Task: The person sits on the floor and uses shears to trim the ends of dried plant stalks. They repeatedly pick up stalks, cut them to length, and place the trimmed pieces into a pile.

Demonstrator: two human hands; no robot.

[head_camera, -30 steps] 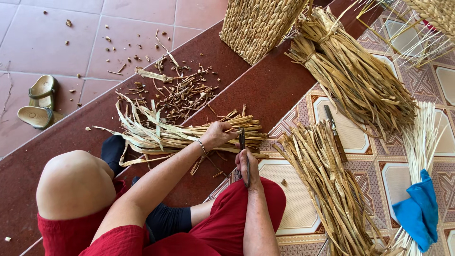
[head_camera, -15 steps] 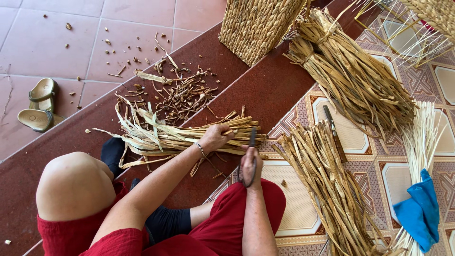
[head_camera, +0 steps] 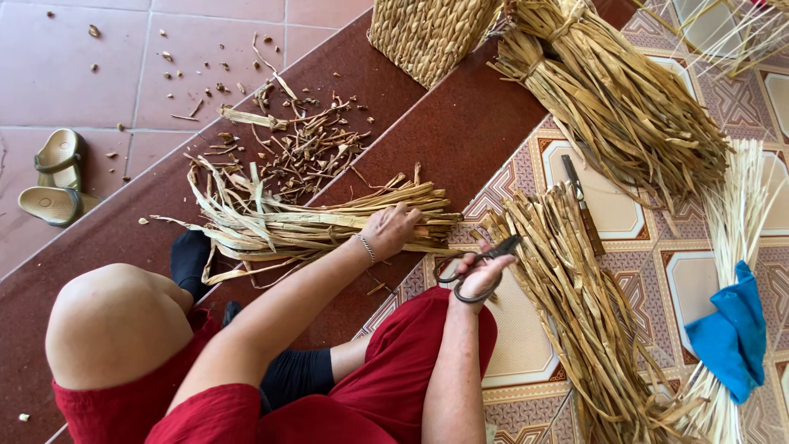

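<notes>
— Head view: the left hand (head_camera: 393,230) is closed over a bundle of dried leaf strips (head_camera: 329,224) lying across the dark red step (head_camera: 460,131). How far along does the work look?

— Partway, judging by the trimmed scraps (head_camera: 304,144) scattered beyond it and the two untouched bundles (head_camera: 616,107) on the patterned floor.

— And the right hand (head_camera: 481,271)?

— Its fingers are curled through the loops of black scissors (head_camera: 477,263), blades nearly closed, just beside the strip ends.

— Any packages or labels?

— None visible; only a blue cloth (head_camera: 731,337) around pale stalks.

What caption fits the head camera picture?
Left hand presses a bundle of dried reeds while right hand holds black scissors.
</notes>
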